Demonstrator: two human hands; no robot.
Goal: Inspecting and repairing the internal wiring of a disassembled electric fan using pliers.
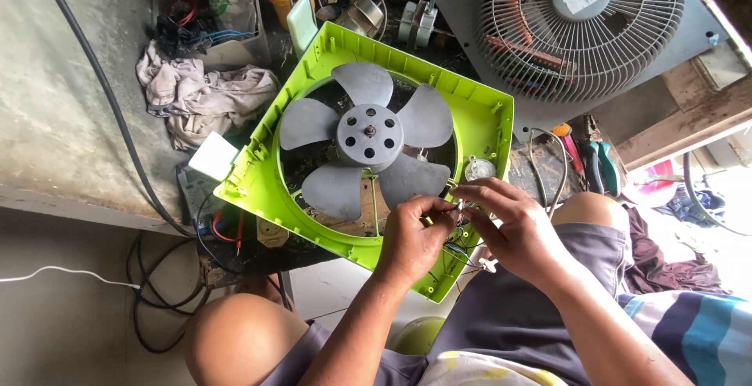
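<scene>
Cluttered bench, bin [235, 37] holding wires [184, 26]

Repair workshop: fan parts [583, 26], tools [595, 163].

Bright, even daylight — glare blows out the right edge, shadows stay soft, focus sharp with slight wide-angle bending.

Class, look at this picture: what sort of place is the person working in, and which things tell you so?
Probably a small appliance repair workshop. A green fan frame with grey blades lies opened up, a round fan grille sits behind, and loose wires and pliers clutter the bench.
</scene>
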